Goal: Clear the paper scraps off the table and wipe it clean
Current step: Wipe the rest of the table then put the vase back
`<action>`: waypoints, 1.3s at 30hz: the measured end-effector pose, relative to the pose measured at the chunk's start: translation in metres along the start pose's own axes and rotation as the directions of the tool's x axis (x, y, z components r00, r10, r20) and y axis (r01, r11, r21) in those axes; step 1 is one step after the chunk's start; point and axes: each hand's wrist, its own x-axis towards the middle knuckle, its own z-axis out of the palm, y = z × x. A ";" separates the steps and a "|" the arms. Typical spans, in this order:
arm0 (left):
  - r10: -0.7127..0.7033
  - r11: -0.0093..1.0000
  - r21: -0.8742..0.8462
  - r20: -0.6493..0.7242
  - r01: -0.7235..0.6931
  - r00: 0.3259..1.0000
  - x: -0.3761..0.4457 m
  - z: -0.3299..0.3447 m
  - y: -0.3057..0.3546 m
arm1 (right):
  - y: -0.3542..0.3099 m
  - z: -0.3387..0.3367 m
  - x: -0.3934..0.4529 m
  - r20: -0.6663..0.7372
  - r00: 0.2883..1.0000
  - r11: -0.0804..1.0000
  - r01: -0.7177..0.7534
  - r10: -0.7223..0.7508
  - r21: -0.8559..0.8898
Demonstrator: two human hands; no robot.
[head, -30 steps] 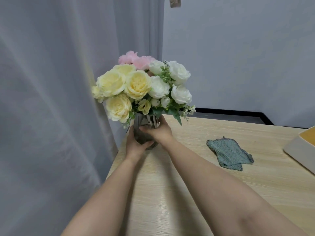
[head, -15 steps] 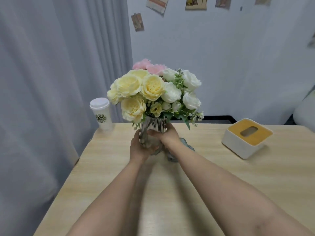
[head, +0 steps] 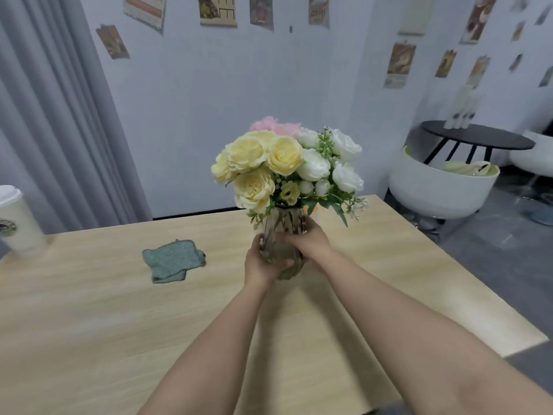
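Note:
A ribbed glass vase (head: 282,235) holding yellow, white and pink flowers (head: 281,166) is gripped by both hands above the middle of the light wooden table (head: 89,310). My left hand (head: 261,262) wraps its left side and base. My right hand (head: 305,244) curls over its front and right side. A folded grey-green cloth (head: 172,260) lies flat on the table to the left of the vase. No paper scraps are in view.
A white lidded paper cup (head: 15,223) stands at the table's far left edge. Grey curtains hang on the left. Beyond the table's right edge are a white round chair (head: 440,190) and a black round side table (head: 478,140).
My hands have carried the vase to the right along the table, past the cloth, which now lies to its left. The view swung right; the yellow-topped box is out of sight.

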 end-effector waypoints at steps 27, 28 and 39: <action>0.047 0.998 0.018 0.317 -0.055 0.947 -0.003 0.158 0.013 | 0.082 -0.145 0.005 -0.301 0.942 0.985 -0.166 0.147 -0.040; 0.045 0.998 0.036 0.335 -0.060 0.941 -0.003 0.156 0.015 | 0.081 -0.144 0.003 -0.304 0.941 0.982 -0.175 0.147 -0.067; 0.062 0.891 0.379 0.445 -0.251 0.893 0.011 0.061 0.021 | 0.056 -0.117 -0.046 -0.365 0.923 0.933 -0.232 0.122 -0.275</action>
